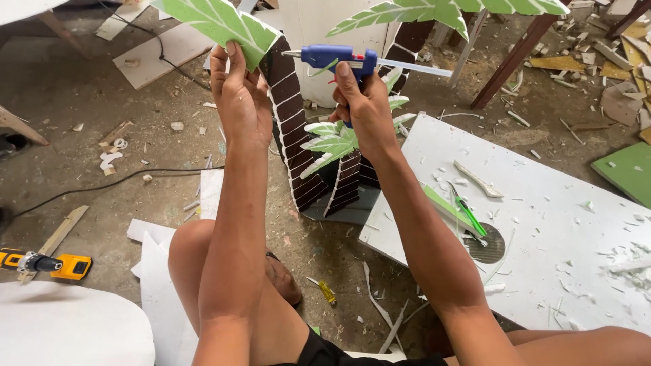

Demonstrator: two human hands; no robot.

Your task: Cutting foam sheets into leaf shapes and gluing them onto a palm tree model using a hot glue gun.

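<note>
Foam, by the look of it, makes up most of what is in hand here. At the top centre of the frame the left hand is closed on the lower edge of a flat green leaf cut-out with white painted veins, fingers behind and thumb in front, holding it against the top of a curved brown palm trunk banded with white lines. The right hand is wrapped tight around the grip of a blue hot glue gun, forefinger by the red trigger, with a clear glue stick jutting from the back towards the right and the nozzle aimed left at the joint between leaf and trunk.

The leaf looks light and stiff but brittle; it would likely snap or dent if pinched hard, so the broad base near the stem seems the safest place to take hold, away from the thin tips. The trunk likewise appears light and easy to tip, so steady support helps. The glue gun is rigid plastic, best held by its handle, well clear of the hot tip.

A smaller palm with pale green fronds stands just right of the trunk. At lower right lies a white board littered with scraps, bearing a green craft knife. A yellow power drill rests on the dusty floor at lower left.
</note>
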